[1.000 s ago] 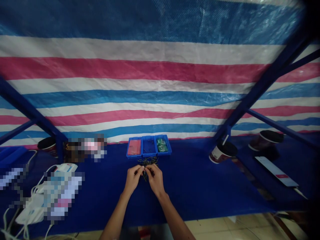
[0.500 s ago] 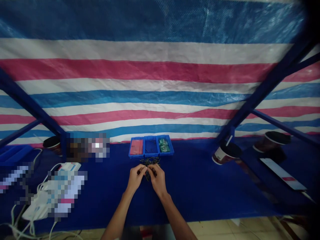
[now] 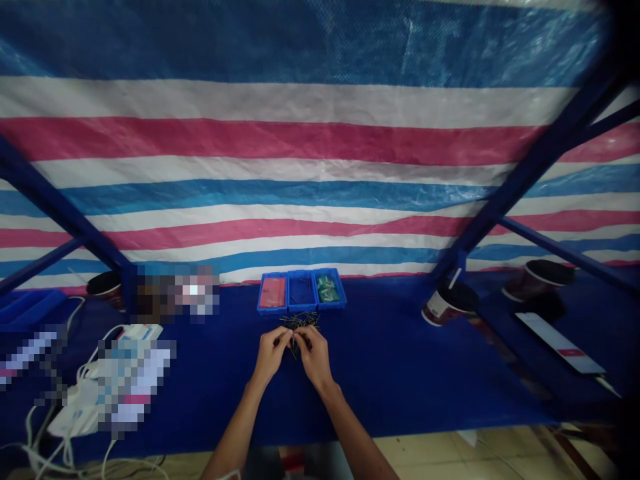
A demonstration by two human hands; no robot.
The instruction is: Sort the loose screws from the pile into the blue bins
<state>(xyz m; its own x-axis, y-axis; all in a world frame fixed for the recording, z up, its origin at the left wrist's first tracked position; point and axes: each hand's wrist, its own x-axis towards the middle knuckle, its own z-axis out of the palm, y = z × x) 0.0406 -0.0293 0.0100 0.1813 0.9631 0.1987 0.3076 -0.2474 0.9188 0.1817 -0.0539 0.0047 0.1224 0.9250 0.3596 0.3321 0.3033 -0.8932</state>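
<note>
My left hand (image 3: 271, 357) and my right hand (image 3: 313, 360) meet at the fingertips in the middle of the table, pinching thin dark metal pins between them. A loose heap of these pins (image 3: 299, 321) lies just beyond and under my fingers. A blue tray with three compartments (image 3: 301, 291) stands a little farther on. Its left compartment holds a pink-red item, its middle one a few dark pins, and its right one green packets.
A blue cloth (image 3: 400, 373) covers the table, with a striped tarpaulin (image 3: 320, 180) behind it. Blue metal struts (image 3: 530, 173) cross both sides. Paper cups stand at the right and back left, a white tablet lies at right, and white cables and blurred items lie at left.
My hands stay together at the pin heap, with small finger shifts. The whole view has moved slightly between frames.
</note>
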